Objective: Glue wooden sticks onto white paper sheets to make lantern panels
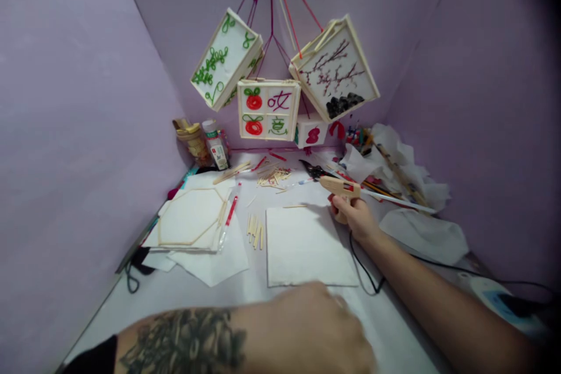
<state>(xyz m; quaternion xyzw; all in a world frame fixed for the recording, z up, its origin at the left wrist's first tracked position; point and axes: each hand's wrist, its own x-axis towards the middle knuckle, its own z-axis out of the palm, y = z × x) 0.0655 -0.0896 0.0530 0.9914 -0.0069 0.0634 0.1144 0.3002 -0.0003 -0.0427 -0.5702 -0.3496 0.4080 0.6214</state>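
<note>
My right hand [356, 217] is closed round the handle of a tan glue gun [340, 186], whose nozzle points left above the far edge of a white paper sheet [307, 245]. A black cord [366, 274] trails from the gun toward me. My left hand [313, 327] lies close to the camera at the near edge of that sheet, seen from the back and blurred; its fingers are hidden. A thin wooden stick [294, 206] lies along the sheet's far edge. Several short sticks [255, 232] lie just left of the sheet.
A hexagon stick frame on paper [193, 219] lies at left with a red pen [231, 210] beside it. Painted paper-and-stick lanterns [268, 109] hang on red strings. A glue bottle [216, 145], scissors [313, 169], loose sticks [274, 175] and crumpled paper [394, 163] crowd the back.
</note>
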